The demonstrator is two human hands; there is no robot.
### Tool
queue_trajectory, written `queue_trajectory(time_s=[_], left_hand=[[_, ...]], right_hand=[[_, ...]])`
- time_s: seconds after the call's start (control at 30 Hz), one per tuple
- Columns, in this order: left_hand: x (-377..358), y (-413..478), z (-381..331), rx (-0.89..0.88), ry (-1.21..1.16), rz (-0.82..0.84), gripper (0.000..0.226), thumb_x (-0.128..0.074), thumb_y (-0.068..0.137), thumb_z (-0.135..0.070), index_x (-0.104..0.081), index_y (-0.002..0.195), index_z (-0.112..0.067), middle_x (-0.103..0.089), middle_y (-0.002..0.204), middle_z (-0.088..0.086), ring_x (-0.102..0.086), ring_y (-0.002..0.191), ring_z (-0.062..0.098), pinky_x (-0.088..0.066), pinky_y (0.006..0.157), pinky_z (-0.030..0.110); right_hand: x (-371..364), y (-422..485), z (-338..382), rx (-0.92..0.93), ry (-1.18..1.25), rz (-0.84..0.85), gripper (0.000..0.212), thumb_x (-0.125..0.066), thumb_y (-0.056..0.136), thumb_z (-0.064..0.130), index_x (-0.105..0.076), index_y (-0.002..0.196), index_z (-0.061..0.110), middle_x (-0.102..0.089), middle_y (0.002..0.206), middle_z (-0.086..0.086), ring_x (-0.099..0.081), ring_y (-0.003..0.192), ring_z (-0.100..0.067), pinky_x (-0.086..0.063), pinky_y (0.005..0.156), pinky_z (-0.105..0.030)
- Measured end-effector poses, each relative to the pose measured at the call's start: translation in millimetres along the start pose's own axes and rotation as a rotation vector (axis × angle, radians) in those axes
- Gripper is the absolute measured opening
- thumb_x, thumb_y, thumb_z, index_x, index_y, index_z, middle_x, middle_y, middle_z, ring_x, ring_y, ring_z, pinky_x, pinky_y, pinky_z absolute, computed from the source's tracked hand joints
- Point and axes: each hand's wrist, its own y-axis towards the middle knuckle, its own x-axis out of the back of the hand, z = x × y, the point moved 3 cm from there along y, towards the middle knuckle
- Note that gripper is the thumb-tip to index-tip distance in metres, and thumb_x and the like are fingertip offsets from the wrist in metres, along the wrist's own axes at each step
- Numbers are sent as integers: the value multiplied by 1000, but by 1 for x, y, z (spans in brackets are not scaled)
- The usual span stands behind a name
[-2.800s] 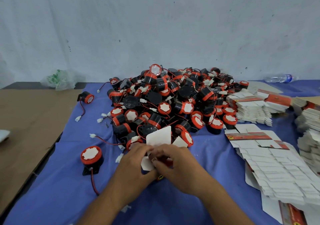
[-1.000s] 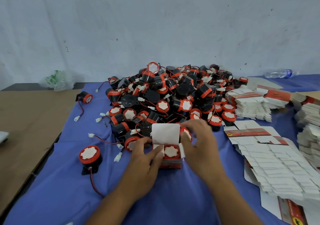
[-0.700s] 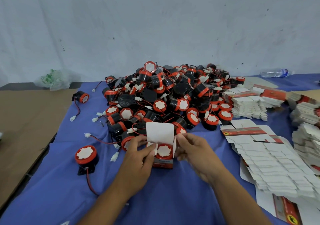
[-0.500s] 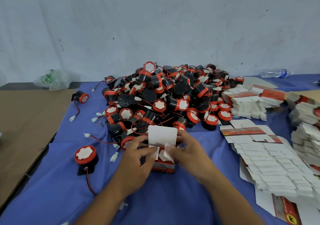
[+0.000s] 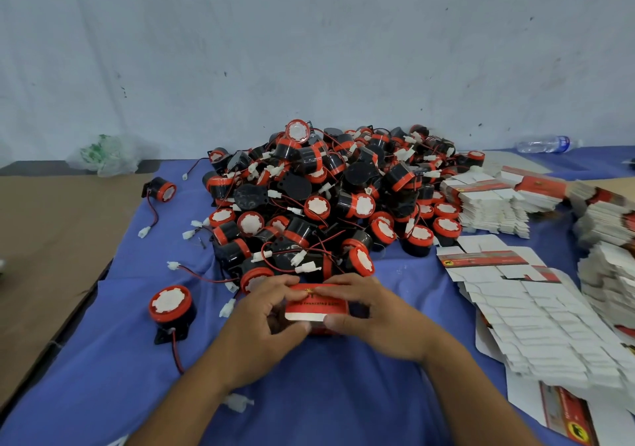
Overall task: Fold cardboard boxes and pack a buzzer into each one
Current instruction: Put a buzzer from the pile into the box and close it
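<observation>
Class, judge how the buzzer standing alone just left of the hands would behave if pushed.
The lone buzzer looks rigid plastic, so it would probably slide or tip rather than flex. Its round body may roll once tipped. Its red wire would likely drag limply behind.

On the counter [image 5: 326, 397] the box [image 5: 316, 303] sits between my left hand [image 5: 261, 322] and right hand [image 5: 381, 318]. The buzzer heap [image 5: 330, 198] lies just behind it, with a loose buzzer [image 5: 170, 304] to the left and flat boxes [image 5: 536, 315] to the right.

Left hand [image 5: 264, 311] and right hand [image 5: 374, 311] grip red box [image 5: 314, 303].
</observation>
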Motion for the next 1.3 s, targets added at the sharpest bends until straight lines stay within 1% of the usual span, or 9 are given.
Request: queue_trajectory(time_s=[0.07,0.13,0.23,0.33,0.47,0.6,0.87,1.17,1.3], left_hand=[[0,-2,0,-15,22,38,42,-73,80,-44,-55,118,-44,-39,133,-34,-47,119,-8,-51,87,18],[1,-1,-1,-40,64,-3,39,-74,85,-41,-55,119,-42,-42,131,-30,-46,120,-7,-50,91,21],[5,2,-5,-52,48,-68,34,-68,83,-44,-62,116,-40,-54,125,-19,-50,118,0,-47,98,27],[8,3,-5,-9,32,-67,33,-63,80,-49,-67,113,-42,-59,122,-20,-52,116,-1,-48,97,27],[7,3,-6,-47,137,-59,39,-59,85,-47,-71,118,-30,-59,125,-17,-50,118,-1,-42,100,20],[8,4,-5,-94,197,-82,27,-62,92,-33,-72,116,-25,-62,123,-13,-53,118,3,-40,100,21],[11,3,-12,-178,249,-66,29,-59,92,-30,-73,115,-19,-67,122,-9,-60,114,5,-49,96,26],[7,-1,-16,-188,340,44,36,-55,98,-32,-62,131,-18,-46,144,-13,-40,132,-1,-28,107,9],[5,-4,-19,-219,409,50,35,-58,97,-24,-61,131,-14,-47,146,-4,-41,136,11,-32,113,23]], right_hand=[[-1,2,3,39,-64,-60,50,-70,87,52,-54,135,48,-42,137,30,-36,133,3,-37,111,-25],[-2,3,4,74,-20,-87,49,-72,89,44,-57,136,37,-49,135,21,-46,128,0,-43,106,-24],[-2,3,5,97,32,-118,46,-69,92,42,-60,136,28,-57,130,17,-56,120,-2,-49,99,-25],[-2,3,6,131,13,-132,41,-65,96,38,-63,134,24,-60,130,16,-56,121,-1,-48,99,-22],[-5,3,6,121,-10,-95,38,-59,99,36,-61,136,29,-50,140,22,-42,131,10,-37,106,-12],[-8,3,8,148,-32,-100,34,-56,101,29,-61,135,31,-44,139,30,-33,134,15,-30,109,-10],[-10,3,10,121,-23,-78,34,-56,102,26,-60,135,33,-47,145,20,-33,139,9,-34,116,-27],[-13,3,8,76,79,-39,33,-49,103,41,-62,133,37,-39,153,21,-28,141,10,-34,117,-30],[-14,5,6,60,156,-15,31,-55,102,31,-64,131,35,-41,149,24,-28,141,11,-33,117,-24]])
